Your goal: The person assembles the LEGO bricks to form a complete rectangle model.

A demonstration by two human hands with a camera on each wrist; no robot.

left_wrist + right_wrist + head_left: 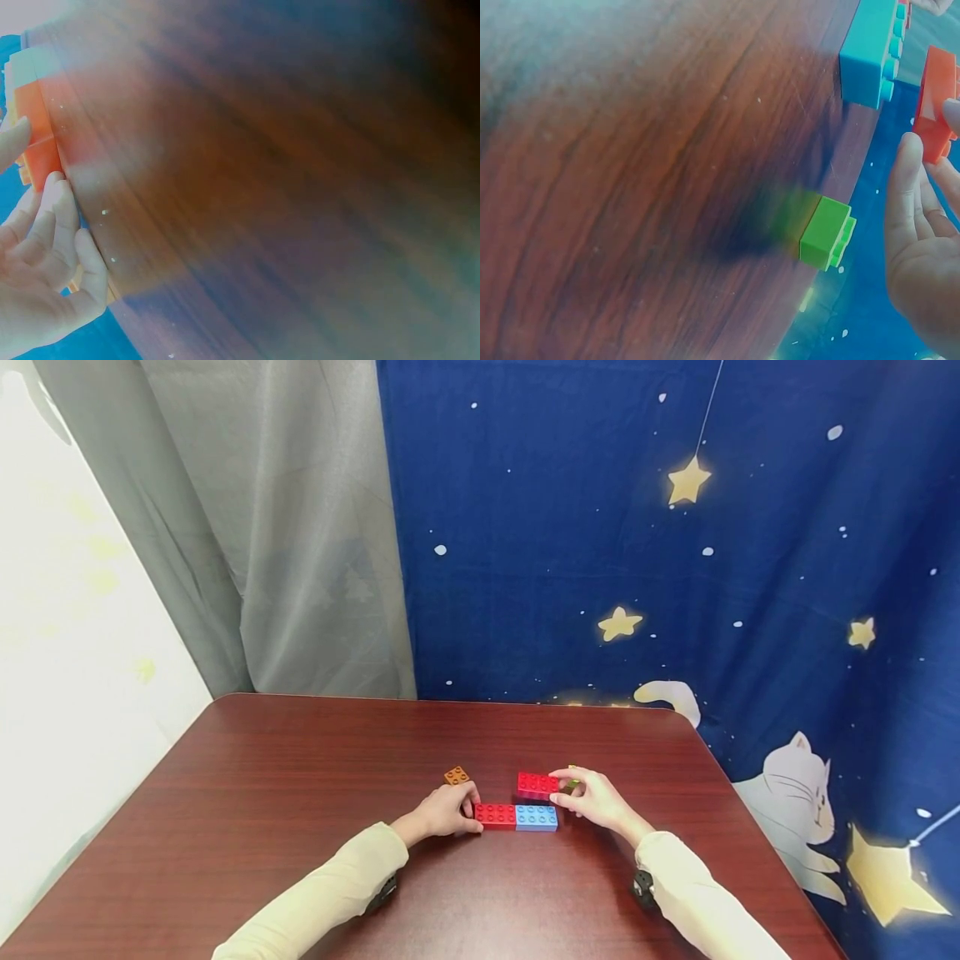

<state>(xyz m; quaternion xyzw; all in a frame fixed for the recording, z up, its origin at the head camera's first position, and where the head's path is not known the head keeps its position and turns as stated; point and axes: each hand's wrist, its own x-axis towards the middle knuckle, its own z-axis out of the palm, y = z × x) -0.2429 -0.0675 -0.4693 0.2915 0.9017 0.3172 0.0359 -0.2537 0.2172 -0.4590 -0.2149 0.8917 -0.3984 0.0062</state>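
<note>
A red building brick (496, 816) lies end to end with a light blue brick (536, 817) on the table; whether they are joined I cannot tell. My left hand (444, 812) grips the left end of that red brick between thumb and fingers. Behind the row, my right hand (596, 798) pinches a second red brick (537, 785) by its right end. That brick is held off the table, as the right wrist view shows, its studs facing up. A small orange brick (456, 775) sits just beyond my left hand. A green brick (827, 232) stands near my right hand, mostly hidden by it in the head view.
The brown wooden table (315, 760) spreads around the bricks, its far edge along a blue starry curtain (525, 527) and a grey curtain (322, 527). A bright white surface (75, 652) borders the table at the left.
</note>
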